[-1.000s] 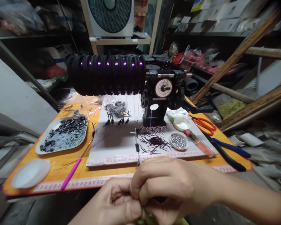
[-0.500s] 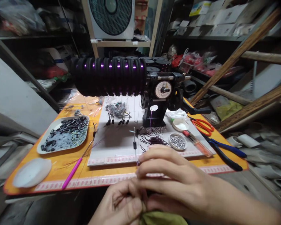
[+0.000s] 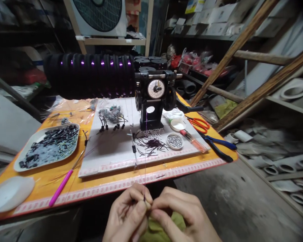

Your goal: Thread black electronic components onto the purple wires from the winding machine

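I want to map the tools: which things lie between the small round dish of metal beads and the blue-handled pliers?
In the head view, an orange-handled screwdriver lies between the dish of metal beads and the blue-handled pliers, on the white board's edge.

My left hand (image 3: 127,218) and right hand (image 3: 178,218) pinch a thin wire (image 3: 144,161) together, fingers (image 3: 141,208) touching, just below the bench (image 3: 111,188) edge, in front of the winding machine (image 3: 153,101).

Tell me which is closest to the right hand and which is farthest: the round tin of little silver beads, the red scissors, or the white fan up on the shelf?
From the right hand, in the head view:
1. Round tin of silver beads, on the white board, ahead of the hand.
2. Red scissors, farther back on the orange table, to the right.
3. White fan, high on the shelf at the back, to the left.
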### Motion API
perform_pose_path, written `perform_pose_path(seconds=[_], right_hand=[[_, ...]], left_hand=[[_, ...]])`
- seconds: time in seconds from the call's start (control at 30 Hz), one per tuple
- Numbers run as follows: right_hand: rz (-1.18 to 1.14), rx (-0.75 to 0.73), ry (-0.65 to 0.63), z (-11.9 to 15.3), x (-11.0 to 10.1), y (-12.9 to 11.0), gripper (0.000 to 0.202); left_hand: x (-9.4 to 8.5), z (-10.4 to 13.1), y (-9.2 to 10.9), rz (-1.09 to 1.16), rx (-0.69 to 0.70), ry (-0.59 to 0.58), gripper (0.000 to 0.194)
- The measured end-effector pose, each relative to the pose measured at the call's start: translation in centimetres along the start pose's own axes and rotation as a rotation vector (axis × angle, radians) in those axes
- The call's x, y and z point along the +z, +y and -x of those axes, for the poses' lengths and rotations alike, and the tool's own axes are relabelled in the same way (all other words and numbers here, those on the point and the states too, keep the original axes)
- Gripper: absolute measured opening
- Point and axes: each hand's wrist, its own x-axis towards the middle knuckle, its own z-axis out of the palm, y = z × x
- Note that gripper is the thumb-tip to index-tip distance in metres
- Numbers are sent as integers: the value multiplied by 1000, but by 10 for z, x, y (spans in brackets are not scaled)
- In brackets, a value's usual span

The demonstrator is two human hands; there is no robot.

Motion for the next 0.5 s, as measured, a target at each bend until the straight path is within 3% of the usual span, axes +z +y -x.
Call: perform_pose_path(seconds=[0.27,0.33,0.43,0.5], right_hand=[[264,-312,129,10,-11,7,23],[125,-278,102,9,-15,5,21],[-325,-140,3,2,-16,0,11],[-658,-76,-61,-3,-12,-2,27]], left_hand=[[-6,-8,2,208,-219,-339,16],[-5,-10,4,273,-270,-414,17],[-1,-13,5,328,-318,-503,20],[1,-14,5,334,-341,-534,23]])
